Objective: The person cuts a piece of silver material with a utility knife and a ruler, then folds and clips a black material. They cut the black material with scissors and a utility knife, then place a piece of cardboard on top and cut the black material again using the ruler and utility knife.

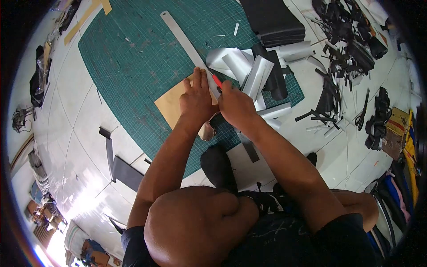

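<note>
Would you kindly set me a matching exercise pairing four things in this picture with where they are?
Things:
1. metal ruler
2. red-handled knife
3. scissors
4. stack of black sheets

Places:
a. on the bare floor at the right
b. in the right hand
c. at the far corner of the green mat
d. pressed under the left hand

Pairs: 1-d, 2-b, 3-a, 4-c.

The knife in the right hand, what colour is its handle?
Red. The knife in the right hand shows best in the head view.
</note>
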`<state>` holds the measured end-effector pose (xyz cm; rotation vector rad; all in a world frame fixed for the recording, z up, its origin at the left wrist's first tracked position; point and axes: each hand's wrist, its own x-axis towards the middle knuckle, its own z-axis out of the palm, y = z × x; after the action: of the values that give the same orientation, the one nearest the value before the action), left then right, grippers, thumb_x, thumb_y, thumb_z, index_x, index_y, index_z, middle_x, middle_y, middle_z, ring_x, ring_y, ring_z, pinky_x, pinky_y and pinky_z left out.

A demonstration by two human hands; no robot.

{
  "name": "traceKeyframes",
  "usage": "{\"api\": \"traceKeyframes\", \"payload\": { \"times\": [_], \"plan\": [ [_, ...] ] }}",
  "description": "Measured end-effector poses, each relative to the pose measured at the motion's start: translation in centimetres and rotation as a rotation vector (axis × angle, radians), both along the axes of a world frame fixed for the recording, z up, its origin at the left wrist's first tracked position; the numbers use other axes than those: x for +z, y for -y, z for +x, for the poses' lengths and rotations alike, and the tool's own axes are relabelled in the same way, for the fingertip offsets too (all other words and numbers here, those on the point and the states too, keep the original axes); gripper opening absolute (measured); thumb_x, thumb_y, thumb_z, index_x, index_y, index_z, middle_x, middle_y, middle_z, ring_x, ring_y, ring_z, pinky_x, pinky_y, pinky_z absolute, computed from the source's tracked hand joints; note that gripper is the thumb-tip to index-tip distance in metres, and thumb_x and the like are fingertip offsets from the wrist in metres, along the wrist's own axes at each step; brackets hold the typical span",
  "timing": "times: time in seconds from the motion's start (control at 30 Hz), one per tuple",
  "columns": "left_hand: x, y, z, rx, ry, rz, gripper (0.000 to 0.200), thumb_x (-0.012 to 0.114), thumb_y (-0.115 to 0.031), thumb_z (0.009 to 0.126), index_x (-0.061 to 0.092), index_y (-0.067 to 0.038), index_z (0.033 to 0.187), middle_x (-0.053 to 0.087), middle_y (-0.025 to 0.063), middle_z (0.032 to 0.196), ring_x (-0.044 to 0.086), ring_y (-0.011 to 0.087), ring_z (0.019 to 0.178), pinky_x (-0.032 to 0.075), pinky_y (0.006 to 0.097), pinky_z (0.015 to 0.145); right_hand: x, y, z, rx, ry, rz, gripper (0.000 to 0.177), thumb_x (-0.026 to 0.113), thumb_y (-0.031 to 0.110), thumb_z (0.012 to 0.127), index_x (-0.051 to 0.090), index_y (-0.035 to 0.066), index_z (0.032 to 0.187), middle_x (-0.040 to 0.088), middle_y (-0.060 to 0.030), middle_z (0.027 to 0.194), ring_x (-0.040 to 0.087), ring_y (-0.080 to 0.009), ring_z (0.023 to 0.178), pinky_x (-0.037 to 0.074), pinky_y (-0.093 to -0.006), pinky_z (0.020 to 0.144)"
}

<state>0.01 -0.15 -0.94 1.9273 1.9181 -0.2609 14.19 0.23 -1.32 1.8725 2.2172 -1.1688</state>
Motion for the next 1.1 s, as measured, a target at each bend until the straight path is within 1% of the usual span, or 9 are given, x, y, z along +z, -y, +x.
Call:
{"api": "traceKeyframes", "payload": {
  "times": [0.13,0.33,0.53,0.63,0.73,0.83,0.93,1.03,1.1],
  "plan": [
    [0.4,-0.2,0.1,0.016,-0.010,-0.027,0.121,0.087,-0.053,0.070,0.023,-0.004,0.160,0.026,0.0153,0.165,0.038,0.0454,0.143,0.061,0.0509,0.094,0.0,0.1,-0.1,-0.054,-0.018,0.010,0.021,0.053,0.016,0.098,0.045,0.000,0.109,0.067,-0.0268,0.101,0.069,-0.0471,0.091,0.055,-0.0560,0.079],
    [0.8,-0.3,0.2,0.020,-0.013,-0.047,0.122,0.088,-0.051,0.069,0.022,-0.004,0.160,0.025,0.0154,0.166,0.038,0.0462,0.143,0.060,0.0507,0.094,-0.4,0.0,-0.1,-0.019,-0.027,0.055,0.024,0.054,0.017,0.098,0.044,0.000,0.111,0.068,-0.0268,0.098,0.069,-0.0475,0.091,0.055,-0.0550,0.079],
    [0.3,0.3,0.1,-0.015,0.001,-0.020,0.126,0.090,-0.055,0.065,0.025,-0.002,0.158,0.026,0.0169,0.165,0.039,0.0465,0.142,0.058,0.0509,0.097,0.4,-0.3,1.6,0.052,-0.002,-0.100,0.024,0.055,0.015,0.098,0.048,-0.001,0.116,0.070,-0.0305,0.104,0.070,-0.0458,0.097,0.055,-0.0556,0.086],
    [0.8,0.1,0.0,-0.006,-0.002,-0.038,0.127,0.088,-0.058,0.065,0.024,0.000,0.159,0.026,0.0156,0.165,0.037,0.0472,0.142,0.059,0.0490,0.095,1.7,0.0,2.8,0.100,0.066,-0.112,0.028,0.056,0.020,0.097,0.044,0.000,0.112,0.070,-0.0269,0.092,0.068,-0.0488,0.092,0.053,-0.0582,0.082],
    [0.6,0.0,0.2,-0.008,0.024,-0.041,0.128,0.089,-0.058,0.064,0.023,0.000,0.158,0.025,0.0155,0.165,0.036,0.0466,0.143,0.059,0.0497,0.096,4.6,-1.0,3.5,0.006,-0.001,-0.143,0.027,0.057,0.024,0.098,0.048,0.001,0.109,0.069,-0.0266,0.104,0.067,-0.0479,0.098,0.053,-0.0564,0.084],
    [1.0,0.1,0.0,0.015,0.049,-0.049,0.127,0.092,-0.053,0.064,0.025,0.000,0.157,0.024,0.0173,0.165,0.036,0.0457,0.143,0.058,0.0521,0.098,2.2,-2.8,2.6,-0.160,-0.116,0.251,0.027,0.063,0.024,0.095,0.052,0.002,0.106,0.064,-0.0263,0.115,0.065,-0.0465,0.103,0.053,-0.0547,0.085],
    [0.9,-0.2,0.2,-0.009,0.022,-0.040,0.127,0.092,-0.053,0.064,0.023,-0.001,0.158,0.023,0.0169,0.165,0.036,0.0454,0.142,0.057,0.0526,0.098,-1.1,-5.9,1.8,-0.003,-0.131,0.701,0.032,0.072,0.022,0.091,0.056,0.002,0.110,0.052,-0.0220,0.137,0.064,-0.0465,0.108,0.054,-0.0542,0.089],
    [0.9,-0.2,0.1,-0.005,0.021,-0.041,0.128,0.091,-0.053,0.064,0.023,-0.001,0.159,0.023,0.0167,0.166,0.036,0.0460,0.142,0.057,0.0536,0.099,-3.1,-7.2,2.4,-0.015,-0.153,0.727,0.033,0.075,0.019,0.087,0.058,0.002,0.110,0.064,-0.0232,0.115,0.066,-0.0436,0.100,0.053,-0.0508,0.084],
    [0.8,0.0,0.0,0.007,0.044,-0.052,0.128,0.091,-0.054,0.064,0.023,-0.001,0.159,0.023,0.0167,0.165,0.035,0.0466,0.143,0.056,0.0543,0.100,-4.2,-6.2,3.6,-0.120,-0.073,0.506,0.031,0.076,0.019,0.087,0.060,0.004,0.110,0.067,-0.0200,0.114,0.067,-0.0427,0.101,0.054,-0.0515,0.085]
  ]
}}
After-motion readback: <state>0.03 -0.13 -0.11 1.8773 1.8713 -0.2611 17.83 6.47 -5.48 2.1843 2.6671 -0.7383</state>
